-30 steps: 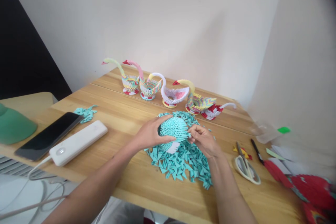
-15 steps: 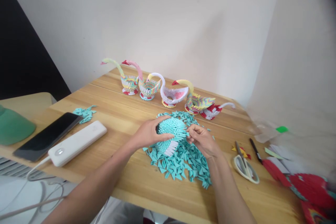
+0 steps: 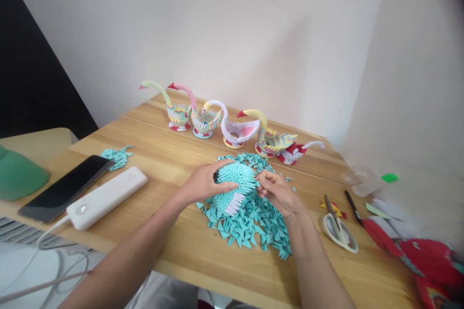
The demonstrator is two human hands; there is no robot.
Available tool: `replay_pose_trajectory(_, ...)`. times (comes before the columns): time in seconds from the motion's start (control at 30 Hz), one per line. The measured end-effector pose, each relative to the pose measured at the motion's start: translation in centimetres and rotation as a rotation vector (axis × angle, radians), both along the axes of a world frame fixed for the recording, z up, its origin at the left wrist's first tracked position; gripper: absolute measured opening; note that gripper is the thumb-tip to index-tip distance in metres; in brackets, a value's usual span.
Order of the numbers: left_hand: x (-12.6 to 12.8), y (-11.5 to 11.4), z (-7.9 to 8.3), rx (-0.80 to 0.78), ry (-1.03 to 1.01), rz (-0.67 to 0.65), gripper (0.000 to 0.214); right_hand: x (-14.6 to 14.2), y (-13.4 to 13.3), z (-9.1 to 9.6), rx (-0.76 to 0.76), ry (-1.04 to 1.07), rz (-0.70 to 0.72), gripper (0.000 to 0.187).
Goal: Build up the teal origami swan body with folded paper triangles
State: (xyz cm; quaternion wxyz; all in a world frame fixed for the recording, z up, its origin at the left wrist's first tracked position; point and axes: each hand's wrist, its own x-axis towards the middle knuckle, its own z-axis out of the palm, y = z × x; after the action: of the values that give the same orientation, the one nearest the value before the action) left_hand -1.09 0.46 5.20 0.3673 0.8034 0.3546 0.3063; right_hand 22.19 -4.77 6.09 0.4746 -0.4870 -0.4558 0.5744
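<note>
A rounded turquoise model (image 3: 235, 178) built from folded paper pieces, with a white patch low on its near side, is tilted above a heap of loose turquoise folded paper triangles (image 3: 250, 229). My left hand (image 3: 206, 181) grips it from the left, thumb across the near side and fingers over the top. At its right edge my right hand (image 3: 273, 188) has thumb and index finger pinched together on what looks like a small turquoise paper piece, mostly covered by the fingertips.
Several finished paper swans (image 3: 237, 130) line the back. To the left lie a smaller turquoise pile (image 3: 118, 157), a phone (image 3: 67, 186) and a white power bank (image 3: 107, 198) with its cable. Scissors (image 3: 337, 229), a black pen (image 3: 353, 206) and red paper items (image 3: 427, 260) are on the right.
The turquoise model has shifted and turned very slightly to the left in my left hand. My right fingertips stay at its right edge, moved a little left with it.
</note>
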Motion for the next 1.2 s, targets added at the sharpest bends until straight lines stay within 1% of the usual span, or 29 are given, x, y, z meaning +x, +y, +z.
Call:
replay_pose_trajectory(0.17,0.0,0.0,-0.2,0.001,-0.015,0.019,0.068,-0.1,-0.1,0.1,0.016,-0.011,-0.025,0.035)
replay_pose_trajectory(0.37,0.4,-0.3,-0.4,0.067,-0.015,0.051,0.07,-0.5,-0.3,-0.1,0.068,-0.057,-0.087,0.034)
replay_pose_trajectory(0.47,0.8,-0.4,-0.7,0.13,-0.009,0.086,0.071,-0.8,-0.5,-0.4,0.151,-0.14,-0.163,0.034)
replay_pose_trajectory(0.57,1.2,-0.5,-1.1,0.217,-0.036,0.136,0.074,-1.2,-0.7,-0.6,0.274,-0.298,-0.293,0.031)
replay_pose_trajectory(0.63,1.5,-0.6,-1.4,0.239,-0.066,0.155,0.078,-1.4,-0.8,-0.6,0.31,-0.356,-0.348,0.029)
replay_pose_trajectory(0.7,1.8,-0.6,-1.6,0.227,-0.099,0.173,0.083,-1.3,-0.9,-0.5,0.301,-0.329,-0.342,0.031)
replay_pose_trajectory(0.8,2.1,-0.7,-2.1,0.185,-0.14,0.199,0.088,-1.0,-0.9,-0.4,0.264,-0.276,-0.284,0.038)
replay_pose_trajectory(0.9,2.5,-0.6,-2.6,0.148,-0.16,0.206,0.09,-0.8,-0.9,-0.5,0.257,-0.29,-0.254,0.034)
replay_pose_trajectory(1.07,3.2,-0.7,-3.3,0.142,-0.183,0.189,0.088,-0.9,-0.7,-1.0,0.278,-0.289,-0.279,0.024)
replay_pose_trajectory(1.2,3.6,-1.0,-3.7,0.104,-0.208,0.234,0.086,-1.4,-0.8,-1.0,0.251,-0.237,-0.325,0.025)
